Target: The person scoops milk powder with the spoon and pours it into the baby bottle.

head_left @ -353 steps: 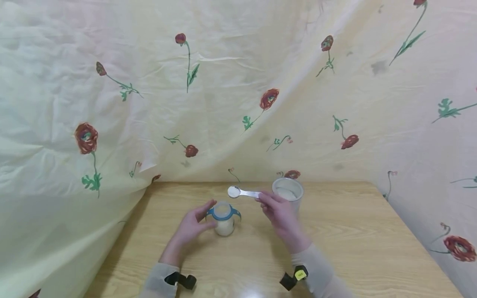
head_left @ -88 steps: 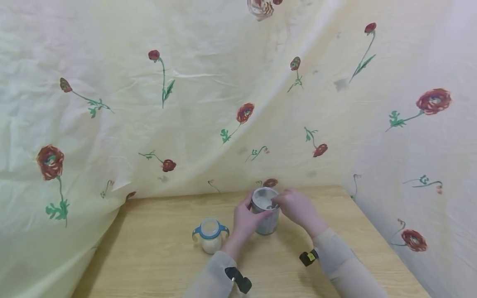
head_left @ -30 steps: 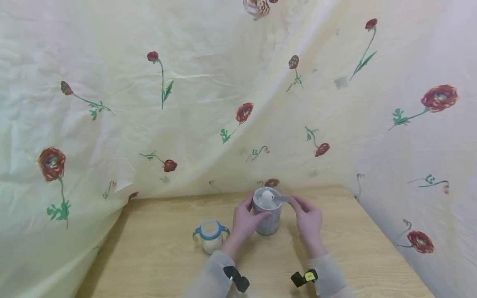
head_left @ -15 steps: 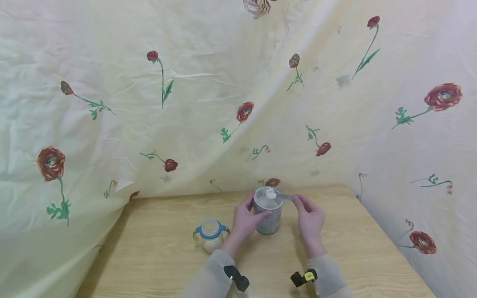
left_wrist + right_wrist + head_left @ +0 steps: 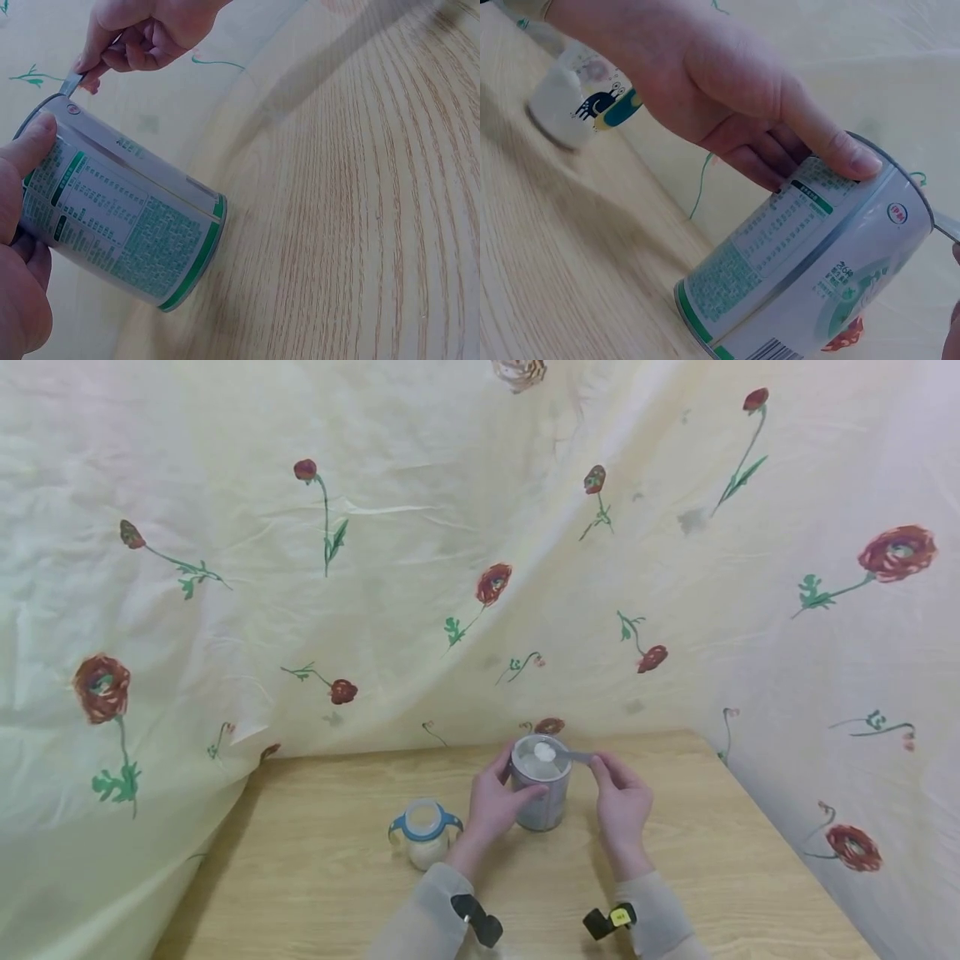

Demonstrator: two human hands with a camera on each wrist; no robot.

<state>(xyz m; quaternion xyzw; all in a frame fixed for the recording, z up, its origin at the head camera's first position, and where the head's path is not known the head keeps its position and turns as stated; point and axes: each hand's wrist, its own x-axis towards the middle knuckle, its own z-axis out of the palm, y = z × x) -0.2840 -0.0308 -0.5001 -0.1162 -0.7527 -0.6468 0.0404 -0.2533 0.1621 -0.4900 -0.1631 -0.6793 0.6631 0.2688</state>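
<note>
My left hand [image 5: 495,806] grips the side of a printed milk powder can [image 5: 542,806], its thumb lying just below the rim in the right wrist view. White powder shows inside the can. Between thumb and fingers my right hand [image 5: 624,806] pinches the handle of a measuring scoop [image 5: 581,757]; the scoop's bowl, heaped with white powder, is at the can's mouth. In the left wrist view the scoop handle [image 5: 72,84] crosses the can's rim, and the bowl is hidden. A baby bottle [image 5: 425,850] with a blue two-handled collar stands left of the left hand.
The wooden table [image 5: 322,827] extends to both sides of the can. A cream cloth [image 5: 420,568] with red flowers hangs behind and along the sides. In the right wrist view the bottle [image 5: 566,101] carries a snail print and stands behind the left forearm.
Earlier my left hand was by the bottle; now it grips the can. The scoop dipped into the powder, rose to the rim and shifted slightly right, its heap now looking smaller.
</note>
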